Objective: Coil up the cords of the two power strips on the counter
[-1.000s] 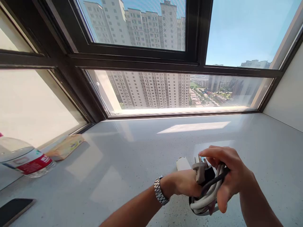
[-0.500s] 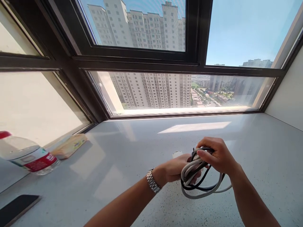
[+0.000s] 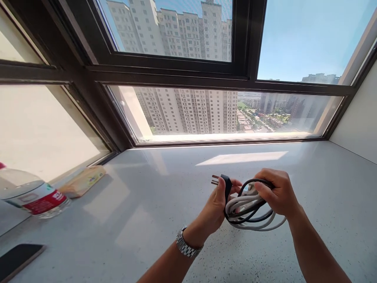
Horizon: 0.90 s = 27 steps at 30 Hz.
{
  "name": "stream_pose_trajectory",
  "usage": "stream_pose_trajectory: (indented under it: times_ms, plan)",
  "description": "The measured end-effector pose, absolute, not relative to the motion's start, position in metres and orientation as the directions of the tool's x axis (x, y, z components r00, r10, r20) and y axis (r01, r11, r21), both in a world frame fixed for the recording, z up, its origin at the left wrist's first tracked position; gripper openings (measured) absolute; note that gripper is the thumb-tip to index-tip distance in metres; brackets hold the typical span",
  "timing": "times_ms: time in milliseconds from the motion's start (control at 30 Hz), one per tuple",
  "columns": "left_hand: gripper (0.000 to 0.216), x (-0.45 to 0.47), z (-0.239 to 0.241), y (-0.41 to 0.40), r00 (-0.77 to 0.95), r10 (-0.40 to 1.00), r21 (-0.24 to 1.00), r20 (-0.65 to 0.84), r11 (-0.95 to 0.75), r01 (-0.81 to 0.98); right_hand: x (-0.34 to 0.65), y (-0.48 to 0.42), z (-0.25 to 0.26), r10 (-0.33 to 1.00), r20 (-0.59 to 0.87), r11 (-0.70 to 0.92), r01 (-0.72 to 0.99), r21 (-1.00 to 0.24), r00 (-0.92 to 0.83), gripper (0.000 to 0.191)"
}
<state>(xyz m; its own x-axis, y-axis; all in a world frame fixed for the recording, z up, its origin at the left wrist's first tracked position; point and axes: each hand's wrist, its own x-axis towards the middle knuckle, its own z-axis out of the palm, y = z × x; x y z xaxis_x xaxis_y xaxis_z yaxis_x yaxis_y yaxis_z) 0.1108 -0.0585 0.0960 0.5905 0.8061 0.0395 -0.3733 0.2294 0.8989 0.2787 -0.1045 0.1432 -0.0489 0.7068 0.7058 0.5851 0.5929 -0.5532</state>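
Observation:
My left hand (image 3: 214, 208) grips a black power plug (image 3: 226, 184) between thumb and fingers, its metal prongs pointing left. From the plug a black cable runs into a looped bundle of black and white cables (image 3: 249, 208). My right hand (image 3: 275, 192) is closed round the top of that bundle, thumb across the loops. Both hands are held above the white speckled counter (image 3: 165, 243), close together. Part of the bundle under my right fingers is hidden. A metal-band watch (image 3: 188, 243) is on my left wrist.
On the left lie a large clear bottle with a red label (image 3: 44, 200), a soft tissue pack (image 3: 84, 181) and a dark phone (image 3: 20, 259). Dark window frames (image 3: 176, 76) rise behind the counter, and a white wall (image 3: 359, 114) bounds the right side.
My left hand has turned upward, bringing the black plug and its prongs into view. My right hand has shifted slightly right with the bundle, and the hanging loops sit higher.

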Motion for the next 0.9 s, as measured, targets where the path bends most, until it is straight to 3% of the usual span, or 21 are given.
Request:
stream_pose_trajectory:
  times_ms: [100, 300, 400, 533, 667, 900]
  plan:
    - [0.075, 0.125, 0.097, -0.05, 0.51, 0.859, 0.908, -0.043, 0.247, -0.339, 0.281, -0.106, 0.143, 0.651, 0.75, 0.654, 0.587, -0.477, -0.116, 0.02]
    - [0.069, 0.124, 0.087, -0.035, 0.737, 0.675, 0.997, 0.009, 0.048, -0.057, 0.272, -0.102, 0.136, 0.655, 0.702, 0.71, 0.545, -0.446, -0.279, 0.03]
    - [0.073, 0.118, 0.083, -0.031, 0.774, 0.633, 0.998, 0.028, 0.03, -0.06, 0.266, -0.102, 0.133, 0.697, 0.677, 0.666, 0.565, -0.487, -0.237, 0.026]
    - [0.079, 0.113, 0.083, -0.027, 0.794, 0.607, 0.999, 0.042, -0.015, -0.042, 0.265, -0.104, 0.133, 0.773, 0.605, 0.582, 0.594, -0.555, -0.193, 0.049]
    - [0.073, 0.111, 0.088, -0.027, 0.81, 0.574, 0.992, 0.118, -0.103, -0.071, 0.264, -0.106, 0.138, 0.836, 0.457, 0.546, 0.539, -0.642, -0.303, 0.039]
    - [0.074, 0.117, 0.094, -0.029, 0.795, 0.606, 0.993, 0.001, 0.096, -0.074, 0.263, -0.099, 0.138, 0.9, 0.387, 0.427, 0.568, -0.703, -0.198, 0.027]
